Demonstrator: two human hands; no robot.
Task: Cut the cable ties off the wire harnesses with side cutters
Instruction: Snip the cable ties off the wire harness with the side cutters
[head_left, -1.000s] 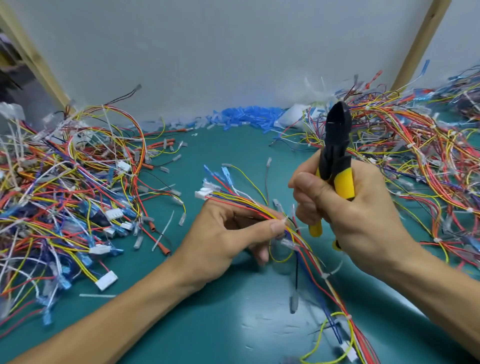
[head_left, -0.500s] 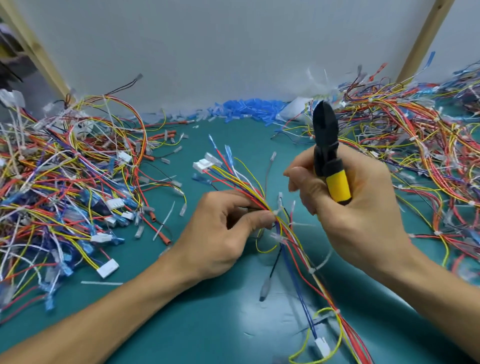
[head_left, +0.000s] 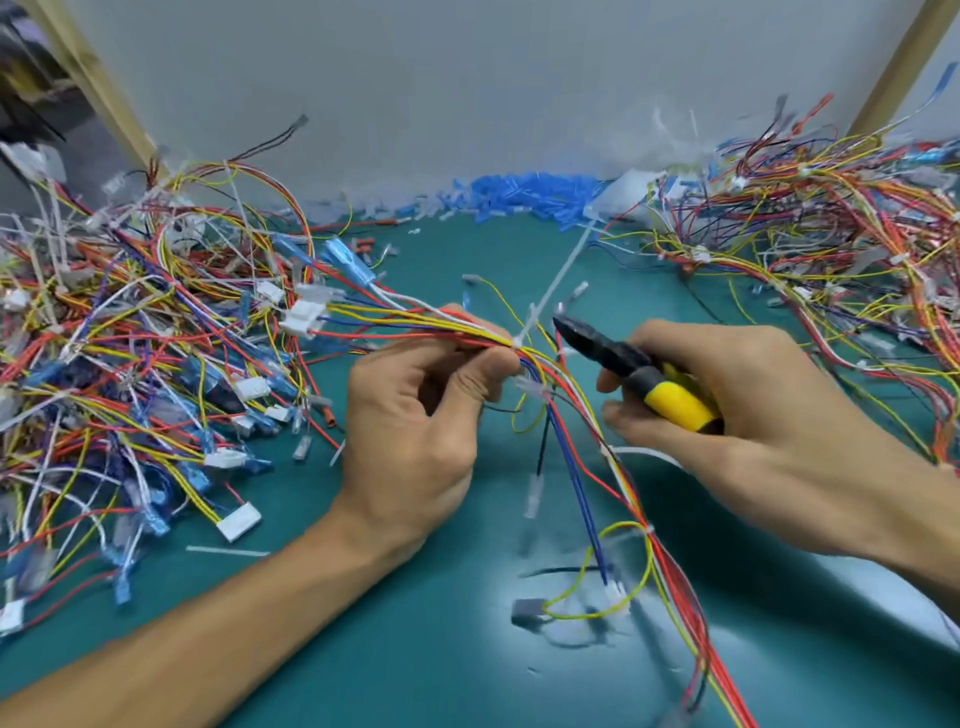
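Working on the teal mat (head_left: 415, 649). No bin is in view, so the left pile (head_left: 130, 364) and right pile (head_left: 831, 234) of harnesses lie loose on the mat. Your left hand (head_left: 415, 431) pinches the held harness (head_left: 415, 322) above mat centre, just left of its white cable tie (head_left: 550, 291). Bundle judged light, limp and springy, so grip close to the tie. Your right hand (head_left: 753, 415) is clenched round the side cutters (head_left: 628, 366), with the tips just right of the tie, not touching it. Tie looks like thin, stiff nylon: nip the band only and spare the insulation.
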